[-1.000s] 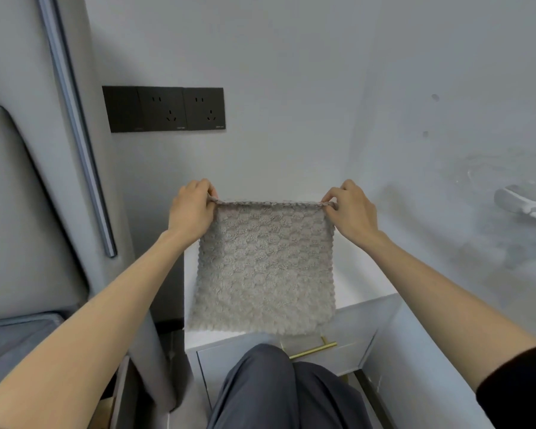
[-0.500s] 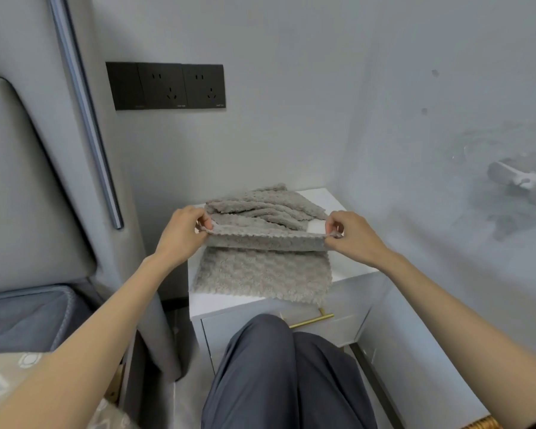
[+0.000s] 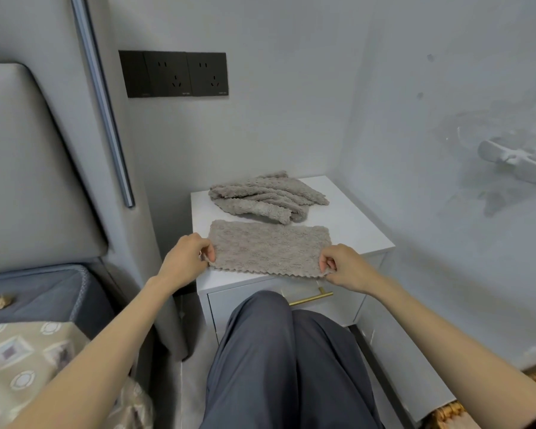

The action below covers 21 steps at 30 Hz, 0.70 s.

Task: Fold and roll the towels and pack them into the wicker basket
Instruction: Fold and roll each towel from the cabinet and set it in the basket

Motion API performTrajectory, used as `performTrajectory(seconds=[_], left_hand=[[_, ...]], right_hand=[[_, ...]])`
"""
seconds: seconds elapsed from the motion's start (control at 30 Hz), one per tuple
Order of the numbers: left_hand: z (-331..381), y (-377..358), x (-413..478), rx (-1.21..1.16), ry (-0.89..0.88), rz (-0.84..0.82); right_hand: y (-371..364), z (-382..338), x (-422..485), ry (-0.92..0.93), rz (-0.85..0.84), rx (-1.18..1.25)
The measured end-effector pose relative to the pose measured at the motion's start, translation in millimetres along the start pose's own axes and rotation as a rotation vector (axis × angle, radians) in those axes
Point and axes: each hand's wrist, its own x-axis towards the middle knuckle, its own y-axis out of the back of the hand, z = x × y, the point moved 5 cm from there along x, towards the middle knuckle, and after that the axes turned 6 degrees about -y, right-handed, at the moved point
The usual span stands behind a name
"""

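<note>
The towel (image 3: 268, 249) lay flat, folded in half, on the front of the nightstand (image 3: 353, 224). The left hand (image 3: 186, 261) pinched its near left corner between curled fingers and thumb, and the right hand (image 3: 347, 267) pinched the near right corner likewise. A pile (image 3: 263, 199) of towels lay just behind it. A strip of basket (image 3: 446, 411) showed at the lower right.
</note>
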Motion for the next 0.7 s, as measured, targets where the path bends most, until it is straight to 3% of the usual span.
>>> performTrajectory(seconds=[0.2, 0.4, 0.5, 0.7], left_hand=[[-3.5, -0.5, -2.4, 0.064, 0.07, -0.046], [-2.8, 2.4, 12.8, -0.062, 0.192, 0.074], [-6.6, -8.8, 26.4, -0.119, 0.272, 0.015], [-15.1, -23.7, 44.5, -0.251, 0.433, -0.031]], right_hand=[[1.0, 3.8, 2.2, -0.083, -0.092, -0.04], [17.6, 19.6, 7.7, -0.397, 0.238, 0.225], [9.0, 24.8, 16.1, -0.553, 0.163, 0.302], [-3.2, 22.6, 32.8, -0.683, 0.055, 0.356]])
